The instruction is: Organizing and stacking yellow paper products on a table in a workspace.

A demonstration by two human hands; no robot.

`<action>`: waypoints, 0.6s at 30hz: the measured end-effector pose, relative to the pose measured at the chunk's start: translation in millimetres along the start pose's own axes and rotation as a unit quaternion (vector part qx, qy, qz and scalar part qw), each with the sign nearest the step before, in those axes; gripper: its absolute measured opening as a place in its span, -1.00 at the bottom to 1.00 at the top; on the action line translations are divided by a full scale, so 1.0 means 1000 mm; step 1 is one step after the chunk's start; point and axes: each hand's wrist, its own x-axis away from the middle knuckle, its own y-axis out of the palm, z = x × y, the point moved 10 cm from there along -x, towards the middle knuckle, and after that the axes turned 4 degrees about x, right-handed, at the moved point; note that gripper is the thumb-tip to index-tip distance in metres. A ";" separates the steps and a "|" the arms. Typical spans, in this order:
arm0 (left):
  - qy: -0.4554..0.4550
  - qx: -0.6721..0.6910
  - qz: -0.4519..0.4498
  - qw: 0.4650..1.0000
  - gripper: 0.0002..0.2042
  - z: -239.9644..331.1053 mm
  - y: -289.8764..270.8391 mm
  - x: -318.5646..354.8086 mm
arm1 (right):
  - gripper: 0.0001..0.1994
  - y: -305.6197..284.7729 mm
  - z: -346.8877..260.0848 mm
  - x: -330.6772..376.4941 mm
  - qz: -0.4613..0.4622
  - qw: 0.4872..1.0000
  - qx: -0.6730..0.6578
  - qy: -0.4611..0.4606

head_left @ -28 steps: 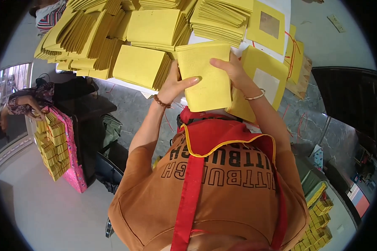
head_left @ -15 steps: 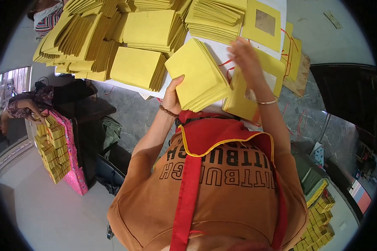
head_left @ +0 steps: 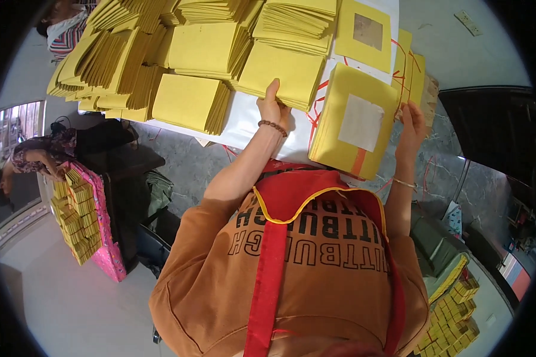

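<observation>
My left hand [head_left: 274, 112] grips the near edge of a stack of folded yellow paper [head_left: 280, 74], thumb on top and fingers partly hidden below. That stack lies on the table in line with other stacks. To its right sits a thicker yellow stack [head_left: 333, 140] with a pale rectangular patch on its top sheet and an orange-red strip at its near edge. Close to this stack's right side my right hand [head_left: 412, 124] has its fingers curled together; what they hold, if anything, cannot be made out. Red string [head_left: 315, 113] runs between the two stacks.
Several yellow paper stacks [head_left: 201, 49] crowd the white-topped table [head_left: 244, 128]. String-tied yellow bundles [head_left: 412, 68] lie beyond its right edge. At left, a person [head_left: 44, 146] stands by a pink-covered table [head_left: 101, 223] with more bundles. Further yellow bundles [head_left: 452, 315] are piled lower right.
My left hand has carried its tilted yellow stack away from me and laid it on the table. My right hand has moved right and nearer, to the far side of the patched stack.
</observation>
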 end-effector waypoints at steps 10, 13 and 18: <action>-0.059 -0.111 0.015 0.992 -0.52 -0.005 -0.001 -0.004 | -0.76 -0.033 0.049 0.033 0.056 0.989 0.040 0.134; -0.166 -0.276 0.038 0.946 -0.45 -0.010 -0.011 0.004 | -0.76 -0.020 0.059 0.035 0.021 0.989 0.016 0.144; -0.191 -0.258 0.046 0.946 -0.42 -0.010 -0.001 0.015 | -0.74 -0.008 0.067 0.037 -0.012 0.992 -0.010 0.128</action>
